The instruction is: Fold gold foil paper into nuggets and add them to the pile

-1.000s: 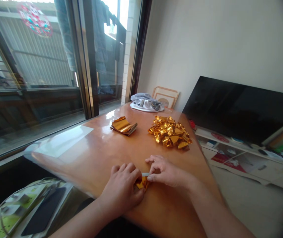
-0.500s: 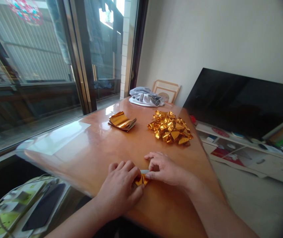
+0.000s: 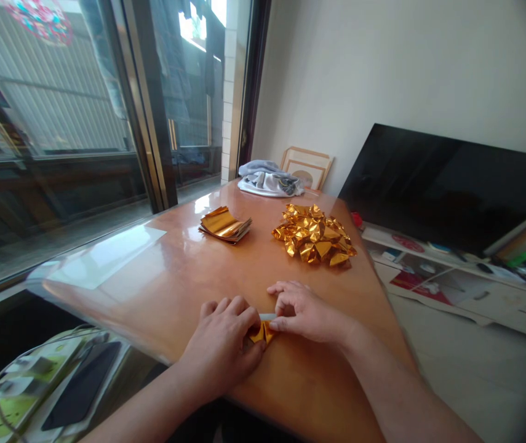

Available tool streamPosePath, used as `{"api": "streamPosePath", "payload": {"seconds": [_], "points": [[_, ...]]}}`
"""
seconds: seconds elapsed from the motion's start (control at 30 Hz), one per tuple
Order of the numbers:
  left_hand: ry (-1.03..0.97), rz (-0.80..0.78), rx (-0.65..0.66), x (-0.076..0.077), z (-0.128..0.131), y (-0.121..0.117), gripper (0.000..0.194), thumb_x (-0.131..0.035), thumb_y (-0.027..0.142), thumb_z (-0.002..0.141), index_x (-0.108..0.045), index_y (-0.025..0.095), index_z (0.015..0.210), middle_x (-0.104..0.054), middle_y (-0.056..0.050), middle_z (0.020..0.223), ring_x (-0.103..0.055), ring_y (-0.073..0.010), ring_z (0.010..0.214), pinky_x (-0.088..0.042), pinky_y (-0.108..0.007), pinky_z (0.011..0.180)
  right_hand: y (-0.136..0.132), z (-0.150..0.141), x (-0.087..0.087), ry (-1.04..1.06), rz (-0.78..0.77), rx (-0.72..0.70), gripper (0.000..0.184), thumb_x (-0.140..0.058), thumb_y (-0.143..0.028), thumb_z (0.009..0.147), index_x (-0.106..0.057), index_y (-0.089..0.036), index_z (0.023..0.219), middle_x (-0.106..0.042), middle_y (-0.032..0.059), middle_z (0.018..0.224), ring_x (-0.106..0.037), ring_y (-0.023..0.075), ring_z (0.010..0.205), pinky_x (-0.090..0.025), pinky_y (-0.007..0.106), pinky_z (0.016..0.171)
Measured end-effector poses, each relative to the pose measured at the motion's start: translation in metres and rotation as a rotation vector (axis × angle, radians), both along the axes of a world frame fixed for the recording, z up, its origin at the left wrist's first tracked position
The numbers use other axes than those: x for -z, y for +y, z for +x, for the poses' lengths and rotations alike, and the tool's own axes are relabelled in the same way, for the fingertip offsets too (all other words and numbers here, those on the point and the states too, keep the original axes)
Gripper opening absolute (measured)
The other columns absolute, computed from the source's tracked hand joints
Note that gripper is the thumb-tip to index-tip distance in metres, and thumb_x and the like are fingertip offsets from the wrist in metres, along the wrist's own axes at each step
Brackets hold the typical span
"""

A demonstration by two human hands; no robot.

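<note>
A small piece of folded gold foil paper [image 3: 263,333] lies on the wooden table [image 3: 198,277] close to its near edge, with a pale strip along its far side. My left hand [image 3: 226,338] grips its left part between thumb and fingers. On the right side, the thumb and bent forefinger of my right hand [image 3: 302,312] pinch the paper's upper corner. The fingers cover much of it. Farther off sits a stack of flat gold foil sheets [image 3: 226,224]. To the right of the stack is a heap of folded gold foil pieces [image 3: 315,237].
Bundled grey and white cloth [image 3: 269,179] lies at the table's far end. A white sheet [image 3: 110,255] rests at the left edge. Below left, a phone [image 3: 82,384] and power strips [image 3: 8,412] lie on a stool. A television [image 3: 451,184] stands beyond the right edge.
Both hands keep their hold on the gold foil paper. The left thumb has shifted slightly, and the whole view has moved a little.
</note>
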State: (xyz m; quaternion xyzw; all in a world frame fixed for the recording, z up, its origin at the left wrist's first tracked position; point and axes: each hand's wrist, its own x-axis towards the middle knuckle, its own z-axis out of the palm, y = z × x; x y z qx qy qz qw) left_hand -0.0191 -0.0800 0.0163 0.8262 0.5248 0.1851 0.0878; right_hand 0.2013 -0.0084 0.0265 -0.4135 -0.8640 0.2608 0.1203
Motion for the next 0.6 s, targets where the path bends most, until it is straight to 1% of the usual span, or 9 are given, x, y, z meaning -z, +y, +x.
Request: {"api": "streamPosePath", "payload": {"seconds": [0.17,0.33,0.47,0.6], "points": [[0.026,0.026,0.005,0.0009,0.0016,-0.0002,0.011,-0.062,0.036,0.085,-0.062,0.027,0.091,-0.059,-0.002,0.096,-0.054,-0.0239,0.094,-0.035,-0.039,0.085,-0.0015,-0.0011,-0.0014,-0.008,0.011,-0.004,0.019,-0.073,-0.042,0.083,-0.074,-0.023,0.079,-0.058,0.0069,0.137,-0.051,0.0268,0.127,-0.035,0.043,0.108],[0.039,0.045,-0.001,0.0013,0.0037,-0.0017,0.01,-0.062,0.032,0.083,-0.062,0.027,0.091,-0.059,-0.003,0.096,-0.054,-0.0249,0.097,-0.034,-0.04,0.086,-0.0024,-0.0029,0.0008,-0.011,0.051,-0.002,0.021,-0.073,-0.043,0.083,-0.073,-0.023,0.077,-0.06,0.0061,0.135,-0.052,0.0258,0.125,-0.035,0.042,0.107],[0.041,0.049,0.014,0.0,0.0035,-0.0027,0.013,-0.061,0.032,0.084,-0.062,0.028,0.097,-0.06,-0.003,0.096,-0.054,-0.0249,0.096,-0.033,-0.042,0.085,-0.0028,-0.0043,0.0024,-0.015,0.069,0.007,0.023,-0.074,-0.044,0.083,-0.071,-0.022,0.076,-0.061,0.0057,0.133,-0.053,0.0254,0.123,-0.035,0.041,0.106],[0.036,0.06,0.052,0.0016,0.0015,-0.0027,0.018,-0.06,0.033,0.087,-0.064,0.033,0.105,-0.059,-0.002,0.096,-0.054,-0.0245,0.095,-0.032,-0.043,0.085,-0.003,-0.0042,0.0023,-0.025,0.078,0.003,0.025,-0.073,-0.045,0.084,-0.07,-0.022,0.074,-0.062,0.005,0.132,-0.054,0.0249,0.121,-0.036,0.041,0.105]]}}
